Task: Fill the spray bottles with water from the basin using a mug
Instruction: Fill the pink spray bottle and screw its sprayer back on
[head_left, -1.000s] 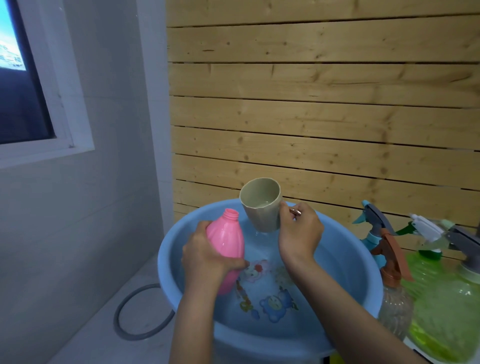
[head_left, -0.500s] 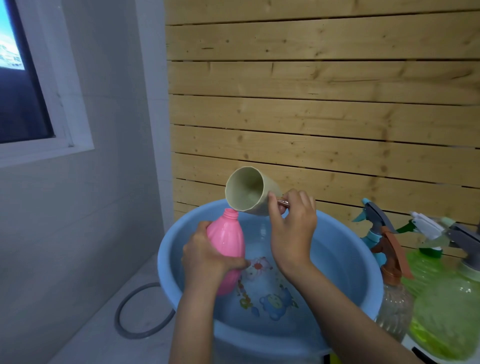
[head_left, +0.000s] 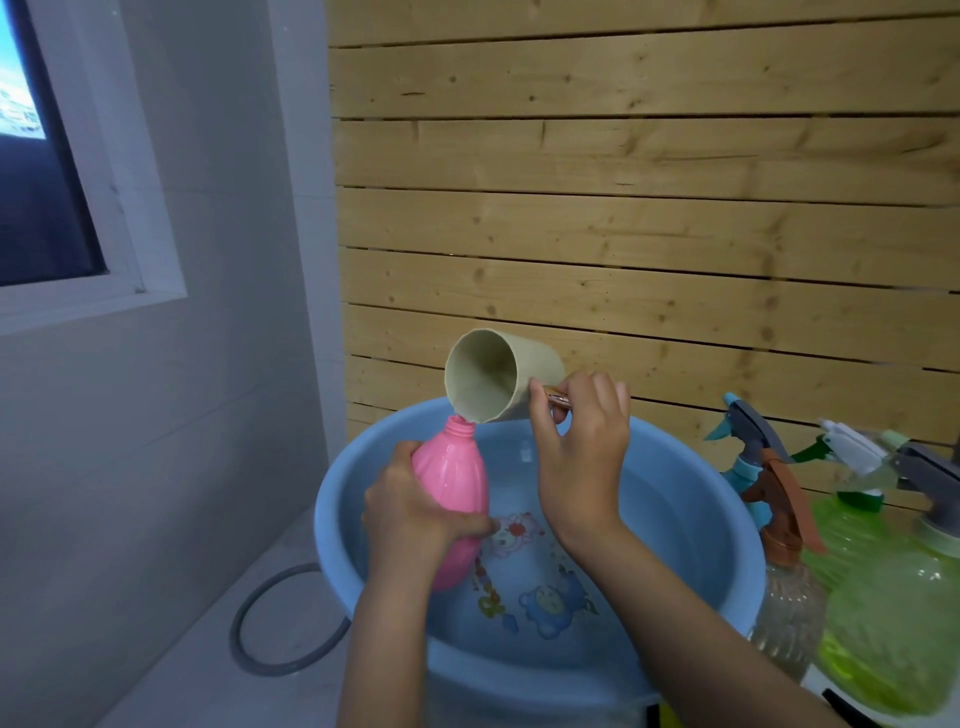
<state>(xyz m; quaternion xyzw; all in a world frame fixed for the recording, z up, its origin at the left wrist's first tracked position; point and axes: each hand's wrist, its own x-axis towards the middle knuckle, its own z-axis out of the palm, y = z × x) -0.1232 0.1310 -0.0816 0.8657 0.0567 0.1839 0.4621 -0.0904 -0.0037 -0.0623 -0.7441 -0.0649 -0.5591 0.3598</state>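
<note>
**Mug tipped over the pink bottle's neck, above the basin**

At far left, a white-framed window (head_left: 78, 218) is set in the grey wall, and below it a grey hose loop (head_left: 244, 639) is seen lying on the floor.

Now to the action: the pink bottle (head_left: 457, 499) is gripped around its belly by the left hand (head_left: 410, 514), fingers and thumb wrapped round it. The bottle is held close to upright, uncapped, inside the rim of the blue basin (head_left: 717, 530), and its base is hidden behind the forearm.

Right above it, the beige mug (head_left: 498, 376) is tipped hard over, mouth turned towards the camera. Its lower lip is placed right at the bottle's open neck; whether the two touch cannot be told.

The mug's handle is pinched by the right hand (head_left: 582, 457), with fingers curled around it.

Water is seen in the basin, with cartoon prints showing on its floor.

At far right, beside the basin, a clear spray bottle (head_left: 784, 618) with a brown trigger is parked. A blue trigger head (head_left: 737, 441) is seen behind it, and green spray bottles (head_left: 893, 623) are crowded close alongside.

Behind everything, a wooden slat wall (head_left: 623, 208) is seen.
</note>
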